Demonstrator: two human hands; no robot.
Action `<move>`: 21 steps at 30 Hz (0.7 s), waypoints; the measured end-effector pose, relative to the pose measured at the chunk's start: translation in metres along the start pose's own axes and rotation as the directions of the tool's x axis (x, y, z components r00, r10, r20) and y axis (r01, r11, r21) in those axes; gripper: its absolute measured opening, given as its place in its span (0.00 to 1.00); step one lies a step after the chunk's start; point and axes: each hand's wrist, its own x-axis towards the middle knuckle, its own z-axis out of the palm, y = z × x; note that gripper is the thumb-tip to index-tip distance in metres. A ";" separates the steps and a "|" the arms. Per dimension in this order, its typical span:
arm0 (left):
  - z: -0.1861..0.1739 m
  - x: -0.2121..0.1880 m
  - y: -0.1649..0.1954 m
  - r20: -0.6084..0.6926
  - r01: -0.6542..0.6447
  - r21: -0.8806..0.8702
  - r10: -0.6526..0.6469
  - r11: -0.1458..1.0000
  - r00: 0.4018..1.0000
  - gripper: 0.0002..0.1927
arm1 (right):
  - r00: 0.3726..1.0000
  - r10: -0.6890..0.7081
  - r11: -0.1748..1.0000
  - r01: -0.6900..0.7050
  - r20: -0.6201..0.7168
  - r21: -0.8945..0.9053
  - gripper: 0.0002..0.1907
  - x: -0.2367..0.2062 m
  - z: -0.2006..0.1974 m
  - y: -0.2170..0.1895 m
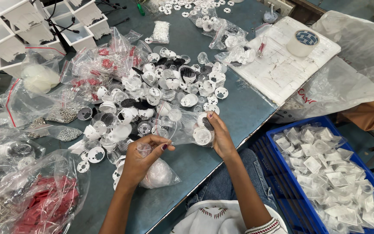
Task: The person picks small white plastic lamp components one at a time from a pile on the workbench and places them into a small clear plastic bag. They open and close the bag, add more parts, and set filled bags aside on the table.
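Centre frame, over the desk [239, 112]: right hand [220, 135] closes on a clear plastic bag [182, 130] with white round parts, mouth leftward, contents blurred. Left hand [141, 156] pinches a small clear cap [145, 149].

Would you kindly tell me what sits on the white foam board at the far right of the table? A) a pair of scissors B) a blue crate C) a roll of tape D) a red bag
C: a roll of tape rests on the white foam board, near its far corner.
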 end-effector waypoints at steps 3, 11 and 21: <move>-0.002 -0.001 -0.002 -0.011 -0.007 -0.002 0.007 1.000 1.000 0.08 | 1.000 -0.002 1.000 0.001 -0.018 -0.019 0.19 -0.001 0.001 0.000; -0.003 -0.002 -0.005 -0.038 -0.001 0.025 0.002 1.000 0.999 0.07 | 1.000 0.007 0.999 -0.007 0.020 -0.031 0.17 -0.002 0.002 -0.001; 0.000 0.002 0.000 -0.091 -0.010 -0.031 0.007 0.999 0.996 0.07 | 1.000 0.008 0.999 -0.009 -0.012 -0.032 0.19 -0.001 0.003 0.000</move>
